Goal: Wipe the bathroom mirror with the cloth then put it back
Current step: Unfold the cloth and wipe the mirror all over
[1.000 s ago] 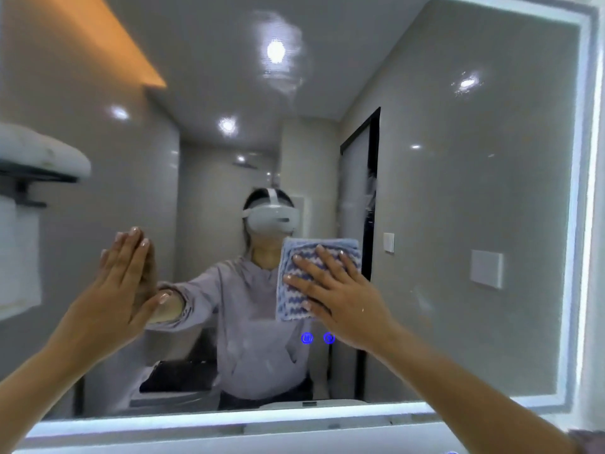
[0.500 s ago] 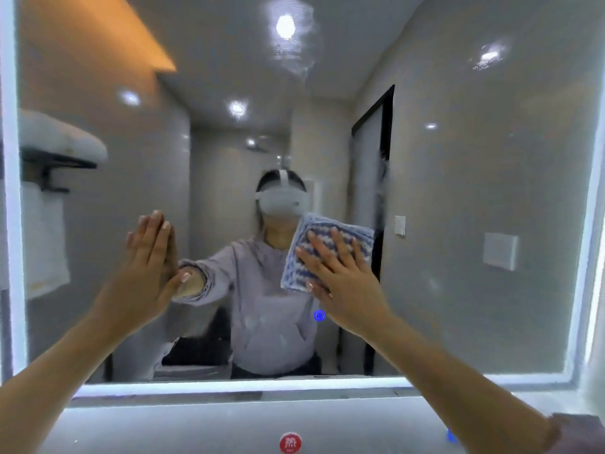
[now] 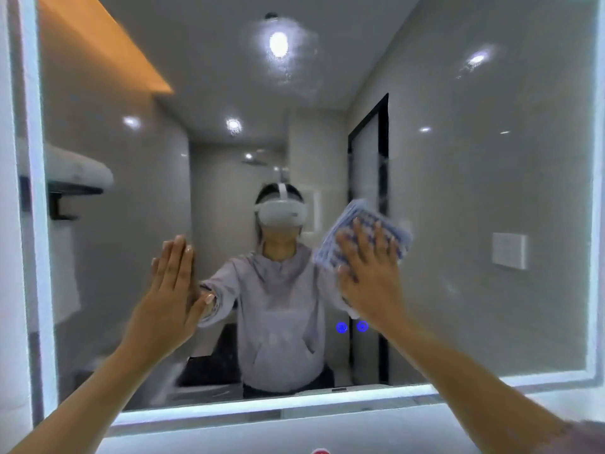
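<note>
A large bathroom mirror (image 3: 474, 198) with a lit white border fills the view. My right hand (image 3: 371, 276) lies flat with fingers spread on a folded blue-and-white patterned cloth (image 3: 340, 240), pressing it against the glass right of centre. The cloth looks blurred. My left hand (image 3: 170, 299) rests flat on the glass at the left, fingers together, holding nothing. Streaks and smears show on the glass near the reflected ceiling lamp (image 3: 278, 44).
Two small blue lit touch buttons (image 3: 352, 327) sit on the mirror just below the cloth. The lit lower mirror border (image 3: 262, 404) runs across the bottom. A red round mark (image 3: 320, 451) shows at the lower edge. The mirror reflects a towel shelf (image 3: 78, 178).
My right hand has slid the cloth to the right and slightly up across the glass, uncovering both blue buttons. My left hand stays flat on the mirror.
</note>
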Demonstrator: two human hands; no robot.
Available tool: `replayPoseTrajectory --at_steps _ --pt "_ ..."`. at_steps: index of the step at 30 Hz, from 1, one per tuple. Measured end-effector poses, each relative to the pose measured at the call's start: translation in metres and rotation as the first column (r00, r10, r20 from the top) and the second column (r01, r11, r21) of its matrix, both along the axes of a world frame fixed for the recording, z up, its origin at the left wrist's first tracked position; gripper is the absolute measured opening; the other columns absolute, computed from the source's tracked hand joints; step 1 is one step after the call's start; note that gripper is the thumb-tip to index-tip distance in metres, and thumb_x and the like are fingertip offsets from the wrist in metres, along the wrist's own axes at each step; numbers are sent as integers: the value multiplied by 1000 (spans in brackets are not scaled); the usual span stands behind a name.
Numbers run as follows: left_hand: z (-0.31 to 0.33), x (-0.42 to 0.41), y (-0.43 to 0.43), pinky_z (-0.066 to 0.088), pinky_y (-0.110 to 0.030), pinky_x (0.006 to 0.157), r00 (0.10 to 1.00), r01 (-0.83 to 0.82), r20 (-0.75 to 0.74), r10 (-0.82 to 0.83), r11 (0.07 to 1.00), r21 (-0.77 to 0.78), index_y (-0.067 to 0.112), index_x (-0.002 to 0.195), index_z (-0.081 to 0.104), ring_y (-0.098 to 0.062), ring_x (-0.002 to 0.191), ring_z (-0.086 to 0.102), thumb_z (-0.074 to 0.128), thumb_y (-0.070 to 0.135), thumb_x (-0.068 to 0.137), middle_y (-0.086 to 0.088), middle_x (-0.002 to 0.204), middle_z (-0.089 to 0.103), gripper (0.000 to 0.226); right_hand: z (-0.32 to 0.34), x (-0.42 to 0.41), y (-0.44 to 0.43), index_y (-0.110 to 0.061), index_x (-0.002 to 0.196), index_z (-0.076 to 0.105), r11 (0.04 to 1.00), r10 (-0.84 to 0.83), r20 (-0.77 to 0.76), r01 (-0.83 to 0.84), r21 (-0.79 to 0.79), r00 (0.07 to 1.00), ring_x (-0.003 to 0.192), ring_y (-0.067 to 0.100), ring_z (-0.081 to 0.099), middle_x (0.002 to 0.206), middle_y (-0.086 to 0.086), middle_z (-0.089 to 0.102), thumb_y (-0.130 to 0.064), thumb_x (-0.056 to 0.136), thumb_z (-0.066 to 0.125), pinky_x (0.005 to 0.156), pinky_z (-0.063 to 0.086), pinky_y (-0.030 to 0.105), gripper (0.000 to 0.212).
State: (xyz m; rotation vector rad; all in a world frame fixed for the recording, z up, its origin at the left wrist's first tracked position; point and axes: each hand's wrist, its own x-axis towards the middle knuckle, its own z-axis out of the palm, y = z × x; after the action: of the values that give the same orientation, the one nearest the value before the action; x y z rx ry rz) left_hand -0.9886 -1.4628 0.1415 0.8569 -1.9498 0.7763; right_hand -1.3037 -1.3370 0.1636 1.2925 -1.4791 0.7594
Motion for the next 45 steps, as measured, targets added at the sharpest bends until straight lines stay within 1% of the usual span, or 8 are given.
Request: replayPoseTrajectory --at_steps 5,8,13,21,28,33,40,45 --pt "0 -1 -1 3 -44 118 1000 -30 2 30 1000 -4 -16 139 20 -40 143 8 13 52 95 -30 151 15 81 -9 -28 12 -29 145 33 992 81 -163 -63 108 983 145 28 17 155 -4 23 -42 92 39 116 11 48 55" --pt "0 0 -1 7 -47 118 998 -64 27 64 998 -8 -16 138 20 -41 143 9 16 49 95 -30 152 12 79 46 -40 16 -14 141 41 994 -35 2 35 -100 999 134 43 35 148 14 37 -38 87 38 111 22 50 59" --pt "-2 -2 -5 6 -48 118 995 -86 41 86 996 -10 -16 138 22 -42 143 6 17 46 95 -31 152 12 75 88 -24 -8 -22 150 14 974 25 427 74 -214 904 146 32 2 159 8 8 -51 92 14 117 -1 48 65" --pt "2 -2 6 5 -42 116 999 -27 -31 26 999 -24 -19 134 30 -44 137 20 13 49 96 -34 146 25 80 36 -5 -10 -30 144 35 995 81 -381 -53 85 921 142 29 24 153 -3 30 -45 94 37 116 13 46 52" --pt "0 -3 8 12 -48 116 999 -22 -26 22 1000 6 -16 136 24 -45 139 17 9 52 95 -31 149 17 82 99 -23 -11 -24 150 15 978 0 357 75 -197 934 146 30 1 160 5 8 -49 93 16 117 -1 49 62" --pt "2 -4 7 5 -42 115 999 -29 -38 29 1000 7 -17 134 30 -44 137 22 9 50 96 -32 146 24 81 33 40 -35 -28 148 19 996 60 -100 -67 -65 993 145 33 11 157 2 16 -39 95 38 114 15 56 58" --pt "2 -3 12 15 -49 115 999 -39 -22 39 999 28 -15 137 22 -44 139 17 8 50 95 -31 149 17 79 -38 52 -24 -37 142 37 949 210 -557 -30 314 804 143 22 24 153 -10 31 -41 94 41 116 13 43 48" --pt "1 -3 8 16 -52 115 999 -39 -11 40 997 61 -13 139 20 -43 141 11 9 51 94 -29 151 13 79 14 50 -23 -27 145 34 993 89 -128 -79 84 988 143 31 13 153 0 28 -42 95 38 116 7 47 52"
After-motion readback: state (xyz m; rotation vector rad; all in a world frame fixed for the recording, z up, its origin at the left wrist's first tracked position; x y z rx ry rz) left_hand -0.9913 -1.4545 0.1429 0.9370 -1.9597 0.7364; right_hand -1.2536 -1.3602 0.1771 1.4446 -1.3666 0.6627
